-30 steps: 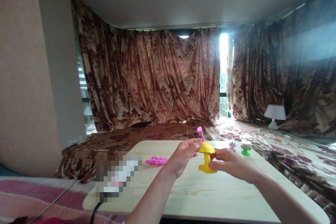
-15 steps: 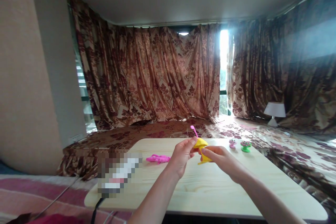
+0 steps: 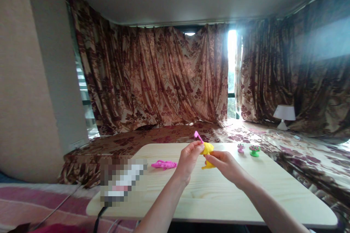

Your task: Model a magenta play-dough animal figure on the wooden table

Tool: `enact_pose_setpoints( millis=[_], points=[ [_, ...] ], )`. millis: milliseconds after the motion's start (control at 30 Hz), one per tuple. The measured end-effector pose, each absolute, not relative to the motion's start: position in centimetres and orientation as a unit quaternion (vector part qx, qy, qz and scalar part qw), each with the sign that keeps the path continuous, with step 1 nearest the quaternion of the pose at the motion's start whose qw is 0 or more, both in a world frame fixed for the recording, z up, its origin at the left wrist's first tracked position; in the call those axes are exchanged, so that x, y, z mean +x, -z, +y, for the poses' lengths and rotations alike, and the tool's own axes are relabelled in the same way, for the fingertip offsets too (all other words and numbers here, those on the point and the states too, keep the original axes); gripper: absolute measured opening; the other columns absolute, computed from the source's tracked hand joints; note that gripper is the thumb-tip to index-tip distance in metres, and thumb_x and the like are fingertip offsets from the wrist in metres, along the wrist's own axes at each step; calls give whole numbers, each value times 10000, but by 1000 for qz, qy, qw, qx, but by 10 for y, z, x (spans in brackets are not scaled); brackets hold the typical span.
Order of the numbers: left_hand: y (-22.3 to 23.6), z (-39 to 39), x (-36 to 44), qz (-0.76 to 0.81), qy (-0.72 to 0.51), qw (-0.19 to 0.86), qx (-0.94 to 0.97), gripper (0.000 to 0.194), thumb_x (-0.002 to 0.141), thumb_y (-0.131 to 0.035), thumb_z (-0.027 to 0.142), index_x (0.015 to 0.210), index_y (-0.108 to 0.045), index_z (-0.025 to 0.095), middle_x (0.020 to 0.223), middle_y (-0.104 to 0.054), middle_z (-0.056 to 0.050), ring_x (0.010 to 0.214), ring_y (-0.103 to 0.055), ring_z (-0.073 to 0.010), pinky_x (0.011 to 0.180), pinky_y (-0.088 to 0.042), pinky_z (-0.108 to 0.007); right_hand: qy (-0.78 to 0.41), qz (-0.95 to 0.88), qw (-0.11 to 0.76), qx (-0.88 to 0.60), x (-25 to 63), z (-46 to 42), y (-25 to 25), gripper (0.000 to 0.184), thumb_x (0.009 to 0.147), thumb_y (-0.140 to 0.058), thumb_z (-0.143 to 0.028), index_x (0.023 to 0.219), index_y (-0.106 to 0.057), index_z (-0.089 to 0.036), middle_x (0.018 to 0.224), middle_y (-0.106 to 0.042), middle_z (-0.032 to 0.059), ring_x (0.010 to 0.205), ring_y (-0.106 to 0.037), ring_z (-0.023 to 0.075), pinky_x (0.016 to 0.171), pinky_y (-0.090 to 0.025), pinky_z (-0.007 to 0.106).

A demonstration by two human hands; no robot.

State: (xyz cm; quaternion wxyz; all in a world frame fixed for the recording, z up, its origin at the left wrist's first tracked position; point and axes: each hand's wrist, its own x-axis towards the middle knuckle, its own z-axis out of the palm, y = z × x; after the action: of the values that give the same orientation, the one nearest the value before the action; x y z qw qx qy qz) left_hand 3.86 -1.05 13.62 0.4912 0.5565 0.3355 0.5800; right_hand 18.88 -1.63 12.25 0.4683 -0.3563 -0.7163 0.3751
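Note:
Above the middle of the wooden table (image 3: 218,200), a yellow piece of soft modelling clay (image 3: 208,148) is pinched between both hands. It has a rounded cap-like top and a narrower lower part. My left hand (image 3: 190,158) is closed on the top's left side. A thin pink tool with a flat end (image 3: 197,136) sticks up from the left fingertips; its lower end is hidden. My right hand (image 3: 222,160) is closed on the lower part with thumb and fingers. A bundle of pink pieces (image 3: 164,165) lies left of my left hand.
Two small mushroom-like figures, one pink (image 3: 240,148) and one green with pink dots (image 3: 255,150), stand at the table's back right. A blurred-out object (image 3: 124,180) with a black cable lies at the left. A white lamp (image 3: 284,113) stands beyond, before patterned curtains (image 3: 164,80).
The pink tool now leans further left. The yellow clay has turned a little, and its lower part has shifted left with my right hand. The view has moved slightly.

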Motion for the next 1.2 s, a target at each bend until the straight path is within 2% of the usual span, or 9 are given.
enact_pose_setpoints(
  millis=[167, 467, 633, 767, 933, 1067, 1133, 1200],
  points=[
    [-137, -12, 41, 324, -581, 481, 572, 396, 759, -607, 383, 1102, -634, 186, 953, -706, -61, 922, -604, -195, 815, -399, -301, -378, -705, 489, -347, 185, -16, -116, 312, 811, -557, -437, 756, -631, -140, 661, -568, -19, 631, -517, 127, 567, -387, 225],
    [-133, -11, 43, 313, -584, 440, 606, 362, 772, -614, 399, 1043, -647, 161, 948, -683, -69, 849, -594, -169, 784, -441, -273, -378, -682, 531, -332, 175, -15, -105, 363, 816, -551, -481, 781, -638, -131, 716, -631, 19, 699, -607, 169, 617, -461, 257],
    [-135, -16, 47, 316, -577, 423, 623, 412, 781, -596, 431, 1097, -624, 167, 935, -692, -68, 840, -618, -188, 749, -468, -274, -352, -685, 543, -334, 174, -14, -101, 376, 848, -513, -479, 892, -657, -134, 785, -659, 39, 765, -622, 183, 666, -487, 276],
    [-136, -15, 47, 335, -567, 408, 632, 444, 810, -551, 467, 1150, -604, 187, 1094, -666, -89, 1003, -601, -226, 870, -442, -315, -299, -692, 547, -366, 183, -9, -94, 352, 830, -539, -482, 851, -673, -158, 905, -633, 49, 872, -598, 201, 749, -480, 301],
    [-116, -11, 25, 398, -571, 360, 621, 465, 854, -456, 496, 1243, -521, 251, 1247, -585, -68, 1162, -512, -224, 1014, -328, -367, -231, -681, 533, -445, 239, 6, -72, 381, 824, -534, -508, 920, -675, -167, 927, -654, 44, 869, -610, 212, 780, -471, 317],
    [-70, -11, -4, 466, -555, 327, 606, 460, 798, -539, 473, 1120, -594, 149, 1183, -615, -132, 1127, -540, -264, 976, -380, -400, -161, -627, 510, -566, 327, 19, -43, 364, 831, -546, -480, 913, -669, -148, 902, -680, 55, 881, -621, 233, 799, -472, 343],
    [-45, -9, -15, 492, -547, 304, 605, 461, 773, -565, 462, 1079, -601, 119, 1137, -628, -151, 1074, -569, -284, 963, -386, -440, -116, -590, 490, -631, 369, 24, -29, 285, 844, -569, -415, 899, -652, -148, 930, -664, 48, 889, -614, 213, 808, -477, 352],
    [-25, -7, -20, 508, -544, 275, 609, 459, 753, -577, 460, 1047, -607, 107, 1112, -627, -153, 1058, -567, -295, 966, -378, -462, -77, -558, 463, -684, 402, 29, -17, 245, 873, -552, -362, 965, -620, -146, 990, -635, 34, 869, -613, 187, 767, -501, 352]
  ],
)
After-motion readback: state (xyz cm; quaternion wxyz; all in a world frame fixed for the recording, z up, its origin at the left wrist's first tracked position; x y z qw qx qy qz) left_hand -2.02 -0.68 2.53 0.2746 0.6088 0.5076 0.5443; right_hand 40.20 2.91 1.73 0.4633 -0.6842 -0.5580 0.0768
